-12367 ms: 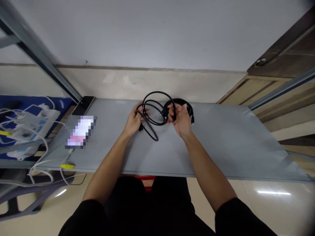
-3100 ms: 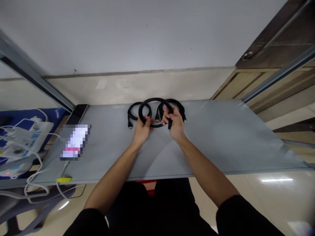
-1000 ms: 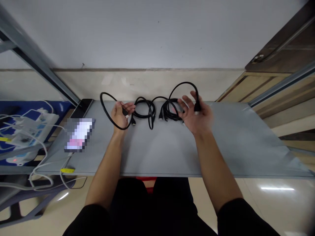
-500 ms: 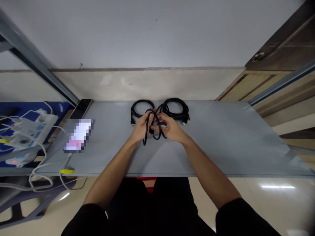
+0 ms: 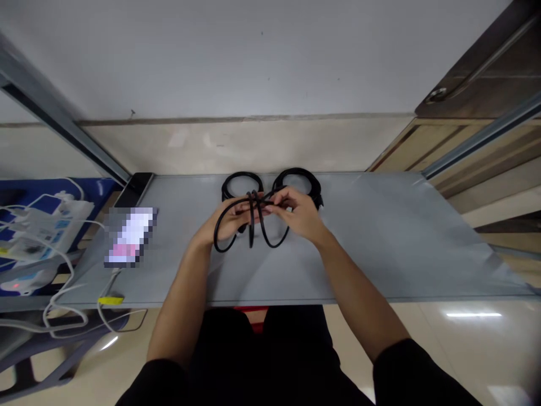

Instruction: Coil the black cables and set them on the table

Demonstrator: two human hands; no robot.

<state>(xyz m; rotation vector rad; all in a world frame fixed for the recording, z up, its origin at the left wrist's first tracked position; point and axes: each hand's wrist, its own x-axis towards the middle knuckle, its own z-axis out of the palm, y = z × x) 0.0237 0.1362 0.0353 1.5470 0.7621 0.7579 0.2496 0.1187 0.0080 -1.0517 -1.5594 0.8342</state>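
A black cable hangs in loose loops between my two hands, above the middle of the grey shelf. My left hand is closed around part of it, palm turned up, with a dark connector end by the fingers. Thumb and fingers of my right hand pinch the same cable on the other side. Just behind my hands lie two coiled black cables, a left coil and a thicker right coil, both partly covered by the hands.
The grey shelf ends at a front edge near my legs. A phone with a blurred screen lies at left, with a dark flat device behind it. White cords and power strips crowd the far left. A wall rises behind.
My left hand has turned palm up and shifted left. The cable loops have spread wider between the hands. My right hand has moved slightly, still pinching the cable.
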